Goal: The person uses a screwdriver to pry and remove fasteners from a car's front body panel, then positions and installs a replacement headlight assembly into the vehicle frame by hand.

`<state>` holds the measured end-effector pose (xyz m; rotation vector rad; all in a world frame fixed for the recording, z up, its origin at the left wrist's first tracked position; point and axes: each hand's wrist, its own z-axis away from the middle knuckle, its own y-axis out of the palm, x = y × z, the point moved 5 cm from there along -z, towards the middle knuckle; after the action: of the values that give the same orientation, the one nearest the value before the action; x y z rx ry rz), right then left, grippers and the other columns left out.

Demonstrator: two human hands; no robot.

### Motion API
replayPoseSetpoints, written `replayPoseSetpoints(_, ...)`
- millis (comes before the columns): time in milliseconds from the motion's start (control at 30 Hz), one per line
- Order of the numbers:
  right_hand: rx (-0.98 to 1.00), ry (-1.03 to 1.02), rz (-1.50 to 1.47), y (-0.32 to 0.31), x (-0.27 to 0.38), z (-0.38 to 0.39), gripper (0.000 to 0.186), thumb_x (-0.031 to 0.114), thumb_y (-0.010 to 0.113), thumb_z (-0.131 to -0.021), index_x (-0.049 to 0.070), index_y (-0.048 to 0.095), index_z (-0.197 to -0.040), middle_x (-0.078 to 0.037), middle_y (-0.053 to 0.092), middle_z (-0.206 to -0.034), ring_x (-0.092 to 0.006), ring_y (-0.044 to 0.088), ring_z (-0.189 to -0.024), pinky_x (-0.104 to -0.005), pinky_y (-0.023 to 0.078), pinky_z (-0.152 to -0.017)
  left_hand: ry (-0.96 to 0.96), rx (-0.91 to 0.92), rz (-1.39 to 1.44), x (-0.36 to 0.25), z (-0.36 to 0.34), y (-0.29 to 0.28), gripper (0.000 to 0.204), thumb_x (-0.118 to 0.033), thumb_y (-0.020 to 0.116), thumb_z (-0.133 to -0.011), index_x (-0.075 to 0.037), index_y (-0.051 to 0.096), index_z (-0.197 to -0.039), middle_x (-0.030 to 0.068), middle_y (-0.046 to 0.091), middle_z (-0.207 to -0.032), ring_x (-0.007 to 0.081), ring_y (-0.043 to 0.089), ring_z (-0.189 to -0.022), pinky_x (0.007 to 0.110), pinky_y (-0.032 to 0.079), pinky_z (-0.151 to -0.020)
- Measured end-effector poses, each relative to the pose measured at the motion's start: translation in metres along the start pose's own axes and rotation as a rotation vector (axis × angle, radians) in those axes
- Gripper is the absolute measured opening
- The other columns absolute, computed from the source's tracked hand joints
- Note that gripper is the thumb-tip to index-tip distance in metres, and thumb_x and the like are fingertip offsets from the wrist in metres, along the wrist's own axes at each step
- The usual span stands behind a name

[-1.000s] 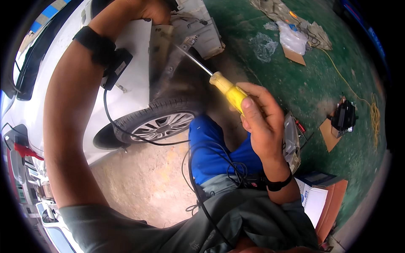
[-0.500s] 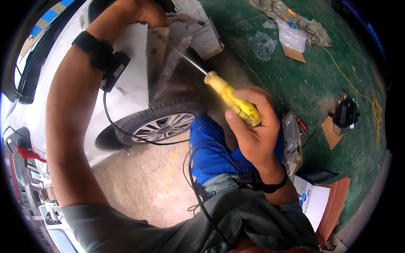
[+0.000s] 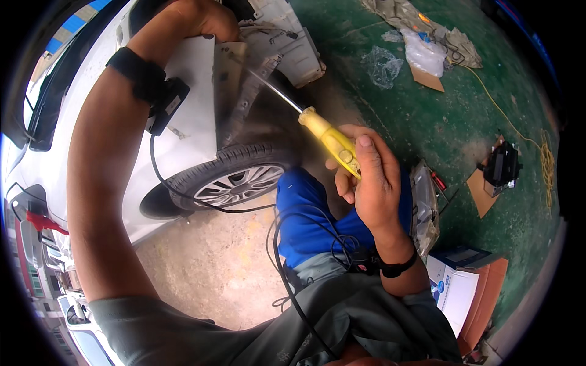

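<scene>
My right hand (image 3: pixel 369 171) grips the yellow handle of a screwdriver (image 3: pixel 323 131), whose metal shaft reaches up-left to the beige inner bracket (image 3: pixel 229 70) of a white car (image 3: pixel 104 36); whether the tip is seated there is too small to tell. At the top, my left hand (image 3: pixel 217 24) is curled over the edge of the white fender (image 3: pixel 192 91), its fingertips hidden. Below the bracket is the wheel (image 3: pixel 235 183) with its dark tyre. A strapped black device (image 3: pixel 168 104) with a cable sits on my left forearm.
A detached-looking panel (image 3: pixel 287 46) stands beyond the bracket. On the green floor (image 3: pixel 500 97) at right lie plastic bags (image 3: pixel 421 58), cardboard (image 3: pixel 479 192) with a black part, a coiled yellow cord (image 3: pixel 546 171), a red tool (image 3: pixel 436 180) and an open box (image 3: pixel 458 293). My blue-trousered leg (image 3: pixel 302 219) is beside the wheel.
My right fingers have shifted around the screwdriver handle, the thumb swinging low and back on top as the handle turns. My left hand has stayed nearly in place at the fender edge.
</scene>
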<state>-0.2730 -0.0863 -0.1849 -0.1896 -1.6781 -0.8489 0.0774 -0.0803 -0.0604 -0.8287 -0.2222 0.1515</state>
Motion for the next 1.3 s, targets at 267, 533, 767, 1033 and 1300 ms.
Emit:
replayPoseSetpoints(267, -0.056, -0.231, 0.051, 0.011, 0.009, 0.003, 0.021, 0.004, 0.065, -0.093, -0.001, 0.059, -0.113, -0.009, 0.062, -0.105, -0.0109, 0.058, -0.082, -0.0235, 0.049, -0.073, 0.557, 0.12, -0.362, -0.014, 0.009, 0.003, 0.036, -0.001, 0.079, -0.068, -0.003, 0.071, -0.103, 0.0189, 0.069, -0.1, 0.0341, 0.067, -0.09, 0.041, 0.052, -0.073)
replayPoseSetpoints(533, -0.035, -0.696, 0.485, 0.002, 0.008, 0.003, 0.02, 0.011, 0.063, -0.097, 0.0, 0.058, -0.113, -0.007, 0.06, -0.1, -0.0063, 0.057, -0.075, -0.0189, 0.049, -0.06, -0.395, -0.141, 0.208, -0.003, 0.011, -0.005, 0.038, 0.001, 0.077, -0.07, -0.004, 0.071, -0.108, 0.0171, 0.07, -0.101, 0.031, 0.066, -0.094, 0.039, 0.053, -0.077)
replayPoseSetpoints(767, -0.023, -0.291, 0.149, -0.002, -0.004, -0.002, 0.024, 0.007, 0.058, -0.099, 0.0, 0.054, -0.122, -0.004, 0.058, -0.095, -0.0054, 0.054, -0.07, -0.019, 0.045, -0.06, -0.386, -0.121, 0.301, 0.007, 0.01, 0.0, 0.038, 0.001, 0.078, -0.07, -0.004, 0.071, -0.107, 0.0172, 0.07, -0.1, 0.0317, 0.066, -0.094, 0.039, 0.053, -0.077)
replayPoseSetpoints(1033, -0.095, 0.04, -0.013, -0.01, -0.008, -0.005, 0.023, 0.01, 0.067, -0.094, 0.001, 0.057, -0.113, -0.009, 0.06, -0.107, -0.0109, 0.057, -0.086, -0.022, 0.047, -0.075, -0.392, -0.126, 0.312, 0.012, 0.009, 0.002, 0.037, 0.0, 0.078, -0.069, -0.004, 0.071, -0.105, 0.0178, 0.07, -0.099, 0.0327, 0.067, -0.093, 0.04, 0.053, -0.076)
replayPoseSetpoints(1300, -0.111, -0.079, -0.002, -0.004, -0.002, -0.004, 0.023, 0.013, 0.059, -0.1, -0.001, 0.055, -0.118, -0.006, 0.06, -0.099, -0.0068, 0.055, -0.071, -0.0192, 0.044, -0.062, -0.4, -0.136, 0.32, 0.014, 0.006, 0.001, 0.036, -0.001, 0.079, -0.068, -0.004, 0.072, -0.103, 0.0183, 0.069, -0.098, 0.0336, 0.067, -0.092, 0.04, 0.053, -0.075)
